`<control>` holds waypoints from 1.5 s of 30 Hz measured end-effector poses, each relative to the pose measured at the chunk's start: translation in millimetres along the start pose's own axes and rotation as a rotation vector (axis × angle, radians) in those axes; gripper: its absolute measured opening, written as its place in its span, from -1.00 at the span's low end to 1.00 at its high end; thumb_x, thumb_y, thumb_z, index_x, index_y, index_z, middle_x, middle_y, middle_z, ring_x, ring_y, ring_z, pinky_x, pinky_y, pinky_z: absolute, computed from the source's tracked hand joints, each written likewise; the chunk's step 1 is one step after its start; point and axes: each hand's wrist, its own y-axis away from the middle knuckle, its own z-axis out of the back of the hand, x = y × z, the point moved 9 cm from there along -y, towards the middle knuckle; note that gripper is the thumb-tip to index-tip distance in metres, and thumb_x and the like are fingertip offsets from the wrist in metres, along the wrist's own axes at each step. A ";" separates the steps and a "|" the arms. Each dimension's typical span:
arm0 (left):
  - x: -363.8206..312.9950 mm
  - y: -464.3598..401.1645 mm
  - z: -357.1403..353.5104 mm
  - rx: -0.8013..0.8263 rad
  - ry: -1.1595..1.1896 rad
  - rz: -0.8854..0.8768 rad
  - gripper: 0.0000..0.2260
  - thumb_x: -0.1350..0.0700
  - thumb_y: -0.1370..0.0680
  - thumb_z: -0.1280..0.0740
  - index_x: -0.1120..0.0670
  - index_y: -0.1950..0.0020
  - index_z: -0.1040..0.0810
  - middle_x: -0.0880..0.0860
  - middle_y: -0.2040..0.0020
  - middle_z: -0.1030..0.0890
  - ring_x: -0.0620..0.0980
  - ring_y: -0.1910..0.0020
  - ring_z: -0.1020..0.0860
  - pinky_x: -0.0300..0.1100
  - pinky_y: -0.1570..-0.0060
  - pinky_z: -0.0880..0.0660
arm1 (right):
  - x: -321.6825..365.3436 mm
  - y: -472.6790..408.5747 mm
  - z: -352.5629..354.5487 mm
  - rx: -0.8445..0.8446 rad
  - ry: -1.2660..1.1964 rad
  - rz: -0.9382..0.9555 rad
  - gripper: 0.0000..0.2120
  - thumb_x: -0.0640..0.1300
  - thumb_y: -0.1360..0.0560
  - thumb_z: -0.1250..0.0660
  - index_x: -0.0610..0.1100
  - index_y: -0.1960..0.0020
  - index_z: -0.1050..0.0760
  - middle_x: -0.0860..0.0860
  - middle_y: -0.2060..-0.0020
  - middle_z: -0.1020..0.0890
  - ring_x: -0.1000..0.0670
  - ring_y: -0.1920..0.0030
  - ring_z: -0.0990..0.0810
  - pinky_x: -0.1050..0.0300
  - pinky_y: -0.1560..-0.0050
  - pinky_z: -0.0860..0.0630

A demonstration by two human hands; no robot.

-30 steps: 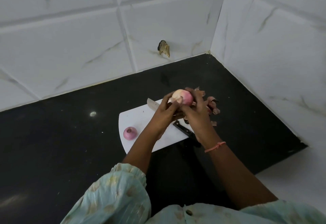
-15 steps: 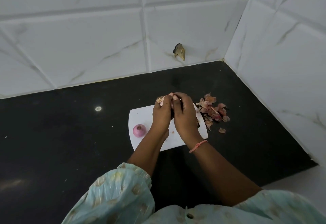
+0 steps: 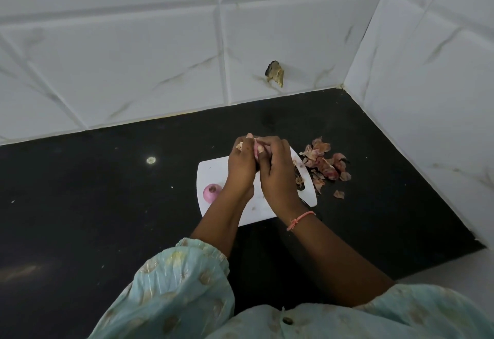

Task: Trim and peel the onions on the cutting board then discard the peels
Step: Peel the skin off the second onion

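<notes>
Glossy black counter [image 3: 107,205]; both hands [image 3: 263,167] clasp onion [image 3: 257,149]; papery peels [image 3: 324,163] beside.

A pale turquoise garment [image 3: 171,293] with faded golden motifs is worn, its left sleeve gathered above the elbow. A dark button [image 3: 287,320] is seen at the front. A pink-orange thread bracelet [image 3: 299,219] is tied around the right wrist.

the onion [image 3: 257,148] is almost wholly hidden between the left hand [image 3: 242,169] and right hand [image 3: 276,175]; only a pink sliver shows at 12 o'clock of the knuckles. the hands cover the cutting board [image 3: 213,170] middle. the sleeves run off the 6 o'clock edge.
</notes>
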 end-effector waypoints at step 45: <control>9.3 13.0 8.0 0.298 -0.191 -0.037 -0.41 -0.12 -0.37 -0.46 0.04 -0.34 -0.45 0.11 -0.25 -0.59 0.08 -0.11 -0.66 -0.17 -0.06 -0.62 | -64.6 3.5 28.8 0.034 -0.251 -0.532 -0.74 0.05 -0.58 -0.31 0.01 -0.22 -0.40 -0.06 0.01 -0.61 0.02 0.11 -0.60 0.17 0.16 -0.56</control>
